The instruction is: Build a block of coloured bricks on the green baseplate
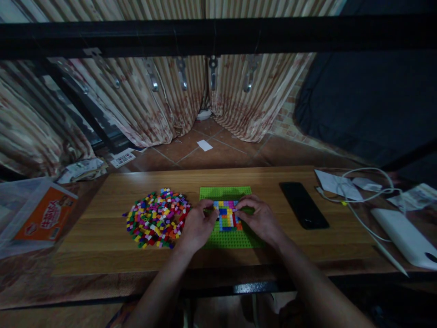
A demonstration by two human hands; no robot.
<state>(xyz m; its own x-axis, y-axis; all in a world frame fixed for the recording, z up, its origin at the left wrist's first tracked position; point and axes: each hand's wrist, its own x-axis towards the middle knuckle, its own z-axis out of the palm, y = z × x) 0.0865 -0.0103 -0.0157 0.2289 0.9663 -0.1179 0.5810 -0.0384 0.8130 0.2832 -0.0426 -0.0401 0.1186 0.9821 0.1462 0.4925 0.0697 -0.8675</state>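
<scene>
A green studded baseplate [225, 240] lies on the wooden board. On its middle is a patch of joined toy bricks [227, 218] in blue, yellow, white, red, orange and pink. My left hand [201, 223] is at the patch's left edge, its thumb and forefinger closed together; anything between them is hidden. At the upper right edge of the patch my right hand [257, 216] has its fingers pinched, and what they hold is too small to make out. Left of my left hand lies a pile of loose toy bricks [157, 218] in many colours.
Right of the baseplate lies a black phone [303, 205] on the wooden board [112, 259]. Farther right are a white cable [367, 199] and a white power bank-like box [404, 237]. A clear plastic container [20, 191] with an orange label stands at left. Metal hooks hang from a dark bar [218, 36].
</scene>
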